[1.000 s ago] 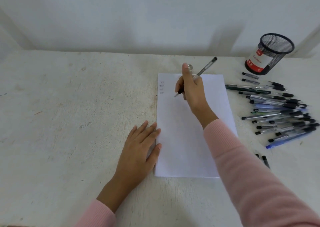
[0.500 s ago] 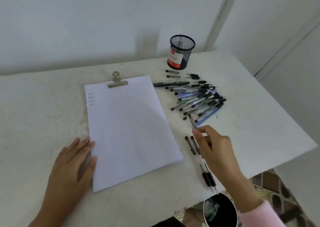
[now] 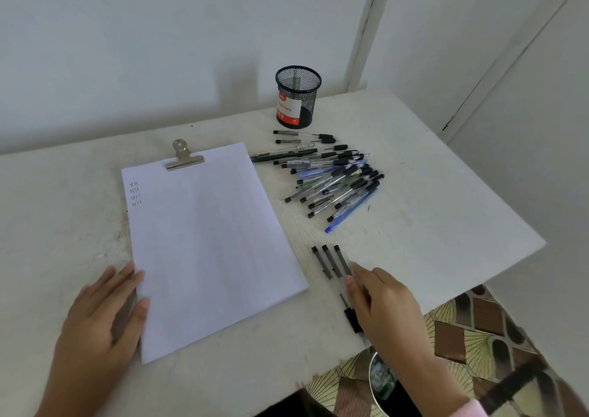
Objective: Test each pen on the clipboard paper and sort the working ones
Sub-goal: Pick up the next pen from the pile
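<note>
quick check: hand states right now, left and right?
Left hand: open, flat on the table, fingertips at the paper edge.
Right hand: open, fingers over the row of three pens, gripping nothing visible.

A white table [image 3: 430,177] stands against a pale wall [image 3: 159,50], above patterned floor [image 3: 478,327].

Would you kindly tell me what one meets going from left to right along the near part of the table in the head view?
left hand → clipboard paper → row of three pens → right hand
</note>
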